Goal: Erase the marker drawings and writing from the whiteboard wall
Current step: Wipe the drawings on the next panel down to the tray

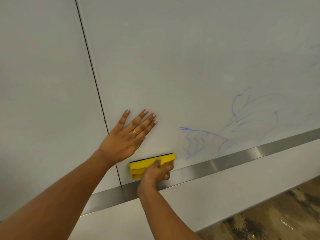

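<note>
While bracing with left hand (pixel 126 137) spread flat on whiteboard wall (pixel 173 58), just right of its seam (pixel 90 66), grips yellow eraser (pixel 138 168) in curled right hand (pixel 157 172), felt against wall just above metal bottom rail (pixel 225 163); blue marker drawing (pixel 233 129) farther right, along same edge.

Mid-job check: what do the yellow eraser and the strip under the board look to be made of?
The yellow eraser: matte moulded plastic, judging by its ribbed grip slots; the dark pad against the whiteboard wall is probably felt. The strip: brushed metal, perhaps steel or aluminium, given its grey sheen and streaked reflections.
</note>
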Demonstrator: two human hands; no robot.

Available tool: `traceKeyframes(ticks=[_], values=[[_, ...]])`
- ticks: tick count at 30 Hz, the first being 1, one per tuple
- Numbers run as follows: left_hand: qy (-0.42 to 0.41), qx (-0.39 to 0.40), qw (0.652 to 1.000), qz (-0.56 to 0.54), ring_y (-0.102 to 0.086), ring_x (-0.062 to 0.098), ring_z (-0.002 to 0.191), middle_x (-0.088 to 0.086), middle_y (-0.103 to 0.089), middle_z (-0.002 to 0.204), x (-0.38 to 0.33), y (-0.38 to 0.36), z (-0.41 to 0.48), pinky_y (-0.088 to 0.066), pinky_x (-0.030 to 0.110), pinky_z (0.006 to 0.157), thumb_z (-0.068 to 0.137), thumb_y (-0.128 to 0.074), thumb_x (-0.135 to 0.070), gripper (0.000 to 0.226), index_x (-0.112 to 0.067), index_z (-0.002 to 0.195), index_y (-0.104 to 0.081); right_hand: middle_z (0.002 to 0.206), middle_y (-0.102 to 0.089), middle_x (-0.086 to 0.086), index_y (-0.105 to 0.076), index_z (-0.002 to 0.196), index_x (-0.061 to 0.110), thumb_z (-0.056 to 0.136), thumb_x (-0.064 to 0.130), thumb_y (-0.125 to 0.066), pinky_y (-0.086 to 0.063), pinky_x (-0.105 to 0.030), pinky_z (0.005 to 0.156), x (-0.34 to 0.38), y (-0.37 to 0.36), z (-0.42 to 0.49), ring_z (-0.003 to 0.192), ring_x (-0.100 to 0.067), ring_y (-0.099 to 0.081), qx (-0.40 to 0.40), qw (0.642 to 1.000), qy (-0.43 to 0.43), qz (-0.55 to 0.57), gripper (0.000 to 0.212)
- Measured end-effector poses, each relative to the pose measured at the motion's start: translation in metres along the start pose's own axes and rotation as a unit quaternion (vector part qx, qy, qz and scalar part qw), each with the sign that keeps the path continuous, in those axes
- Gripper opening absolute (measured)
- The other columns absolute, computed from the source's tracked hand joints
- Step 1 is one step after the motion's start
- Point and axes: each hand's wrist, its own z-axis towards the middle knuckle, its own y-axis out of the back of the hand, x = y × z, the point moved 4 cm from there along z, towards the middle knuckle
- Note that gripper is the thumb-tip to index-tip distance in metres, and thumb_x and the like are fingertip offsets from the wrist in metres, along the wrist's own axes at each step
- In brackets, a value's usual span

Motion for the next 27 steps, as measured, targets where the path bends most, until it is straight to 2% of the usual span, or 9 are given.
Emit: traceKeyframes(ticks=[2,4,7,10,15,19,23,27], values=[[0.001,-0.001,1.000,0.001,-0.012,0.028,0.144,0.008,-0.015,0.157,0.000,0.000,-0.001,-0.003,0.052,0.115,0.098,-0.030,-0.028,0.055,-0.011,0.150,-0.021,0.135,-0.029,-0.020,-0.026,0.143,0.022,0.099,0.019,-0.039,-0.041,-0.035,0.079,0.001,0.006,0.007,0.094,-0.031,-0.046,-0.007,0.999,-0.033,0.009,0.046],[0.001,-0.003,1.000,0.003,-0.013,0.028,0.144,0.008,-0.015,0.157,0.000,-0.001,-0.001,-0.003,0.052,0.115,0.098,-0.030,-0.028,0.055,-0.011,0.150,-0.021,0.134,-0.030,-0.021,-0.026,0.143,0.024,0.100,0.021,-0.038,-0.040,-0.037,0.077,0.002,0.011,0.013,0.092,-0.030,-0.044,-0.017,0.998,-0.059,0.012,0.045],[0.001,-0.003,1.000,0.002,-0.014,0.028,0.144,0.008,-0.017,0.157,0.000,-0.001,-0.001,-0.002,0.052,0.116,0.098,-0.030,-0.028,0.054,-0.011,0.149,-0.022,0.136,-0.030,-0.021,-0.028,0.143,0.024,0.100,0.023,-0.039,-0.041,-0.042,0.082,0.002,0.018,0.021,0.108,-0.039,-0.047,-0.030,0.995,-0.090,0.009,0.044],[-0.003,-0.008,1.000,0.004,-0.015,0.028,0.144,0.008,-0.018,0.156,0.001,-0.002,-0.001,-0.001,0.052,0.116,0.098,-0.032,-0.028,0.055,-0.011,0.149,-0.024,0.137,-0.031,-0.021,-0.030,0.142,0.024,0.099,0.021,-0.040,-0.040,-0.039,0.078,0.001,0.020,0.027,0.111,-0.040,-0.047,-0.039,0.994,-0.103,0.021,0.044],[-0.007,-0.011,1.000,0.002,-0.016,0.028,0.144,0.008,-0.018,0.156,0.002,-0.001,0.000,-0.002,0.052,0.116,0.097,-0.032,-0.028,0.054,-0.012,0.149,-0.025,0.135,-0.038,-0.021,-0.034,0.142,0.023,0.098,0.017,-0.042,-0.042,-0.038,0.081,0.005,0.026,0.040,0.110,-0.039,-0.049,-0.058,0.995,-0.077,0.033,0.044],[-0.016,-0.013,1.000,0.010,-0.013,0.028,0.143,0.009,-0.017,0.156,0.004,0.000,0.003,-0.002,0.053,0.115,0.095,-0.030,-0.028,0.057,-0.011,0.148,-0.025,0.132,-0.041,-0.018,-0.038,0.140,0.024,0.099,0.016,-0.041,-0.045,-0.037,0.079,0.012,0.031,0.045,0.100,-0.033,-0.050,-0.063,0.996,-0.058,0.040,0.043],[-0.029,-0.018,0.999,0.008,-0.014,0.028,0.143,0.011,-0.020,0.154,0.007,0.002,0.007,-0.004,0.054,0.115,0.093,-0.032,-0.029,0.057,-0.010,0.147,-0.027,0.138,-0.028,-0.018,-0.036,0.142,0.025,0.099,0.018,-0.040,-0.042,-0.043,0.095,0.032,0.025,0.044,0.113,-0.040,-0.048,-0.057,0.998,-0.011,0.031,0.044],[-0.044,-0.019,0.999,0.009,-0.014,0.028,0.142,0.011,-0.023,0.153,0.009,0.004,0.014,-0.004,0.055,0.114,0.092,-0.031,-0.029,0.056,-0.011,0.145,-0.032,0.144,-0.019,-0.013,-0.032,0.142,0.027,0.100,0.020,-0.038,-0.039,-0.040,0.095,0.059,0.003,0.024,0.120,-0.037,-0.042,-0.042,0.998,0.043,0.033,0.043]])
